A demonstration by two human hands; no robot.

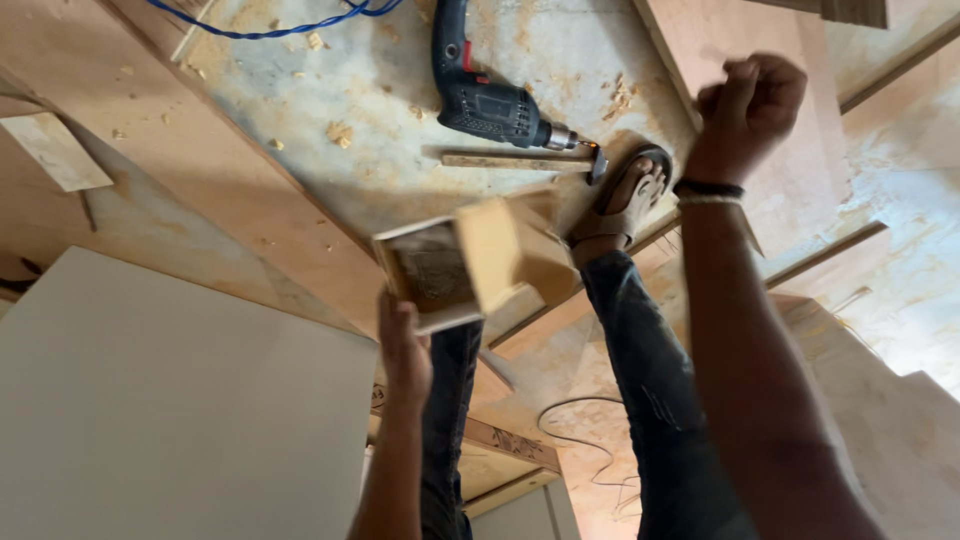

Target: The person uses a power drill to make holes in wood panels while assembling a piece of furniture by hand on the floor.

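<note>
Left hand (pixel 402 345) grips the lower edge of a small open wooden box (pixel 470 262), fingers clamped on its rim, holding it tilted above the person's legs so that its pale side panel and darker inside both show; the box is blurred. Right hand (pixel 748 105) is raised on the other side, curled shut into a fist with nothing visible in it, a dark band and a light band at the wrist. No labels or packages can be made out. Nearest the camera, a large white board (pixel 170 400) fills the lower left corner, its straight edge running close beside the left forearm. Between the two arms, the legs in dark jeans reach down to a sandalled foot (pixel 625 205) on the floor (pixel 330 170). Just beyond the foot lies a hammer (pixel 525 162) with a wooden handle, and touching distance past it a dark power drill (pixel 485 95), its bit pointing right. Wood chips are scattered about. Long plywood sheets (pixel 200 200) border the bare grey floor strip, and a blue cable (pixel 270 25) loops at the far edge.
</note>
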